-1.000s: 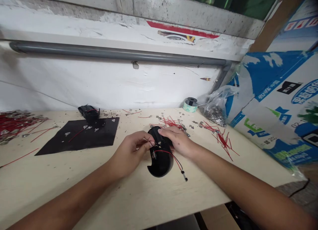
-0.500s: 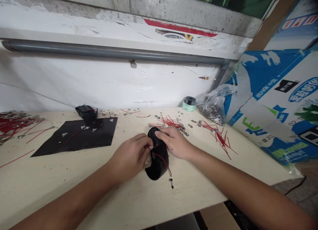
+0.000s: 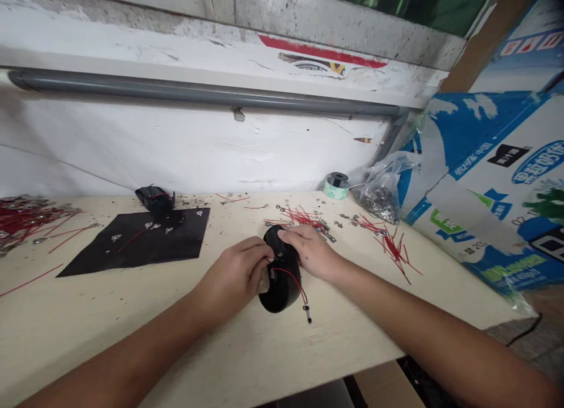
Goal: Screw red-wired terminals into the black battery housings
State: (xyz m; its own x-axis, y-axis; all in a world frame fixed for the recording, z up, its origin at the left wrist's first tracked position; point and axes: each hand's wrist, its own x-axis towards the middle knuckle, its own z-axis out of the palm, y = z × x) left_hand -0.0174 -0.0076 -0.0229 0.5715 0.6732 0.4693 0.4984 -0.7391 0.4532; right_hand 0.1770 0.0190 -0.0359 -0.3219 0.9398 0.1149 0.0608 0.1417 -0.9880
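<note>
A glossy black rounded plastic housing [image 3: 281, 290] is held above the table at the middle of the head view. My right hand [image 3: 311, 250] grips its upper right side, the thumb lying on top and the other fingers mostly hidden behind it. At the housing's left edge, my left hand [image 3: 247, 264] is closed in a pinch; what sits between its fingertips is too small to make out. A red wire [image 3: 291, 274] and a dark one curve over the housing's front and hang down on the right, ending in a small connector [image 3: 307, 314].
Red wires with metal tabs lie in a heap [image 3: 26, 220] at left and a pile [image 3: 304, 217] behind my hands. A black sheet [image 3: 154, 243] and a black part [image 3: 156, 198] are at left. A tape roll [image 3: 335, 188], a plastic bag [image 3: 379, 191] and a printed carton [image 3: 484, 185] stand right.
The housing has tipped slightly, and its lower end and the hanging connector sit a little higher and further right. Both hands keep their hold, the left fingertips shifted slightly.
</note>
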